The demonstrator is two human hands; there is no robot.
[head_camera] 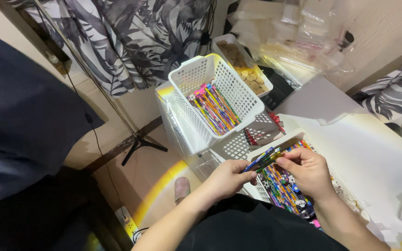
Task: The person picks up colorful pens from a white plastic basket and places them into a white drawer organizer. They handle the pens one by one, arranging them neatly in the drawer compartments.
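Note:
My left hand [229, 179] and my right hand [307, 171] together hold a small bunch of colourful pencils [262, 159] just above a white perforated basket [262, 191] that is full of more patterned pencils [282, 190]. The left hand grips the bunch's lower end, while the right hand's fingers pinch its upper end. Further back, a second white basket [196, 76] stands tilted on a stack and holds several bright pencils [213, 108].
A white tray of round tan pieces [246, 74] sits behind the baskets, beside a heap of clear plastic bags [298, 39]. A white table [373, 148] lies to the right. A stand's black foot [138, 144] and a power strip [127, 223] are on the floor at left.

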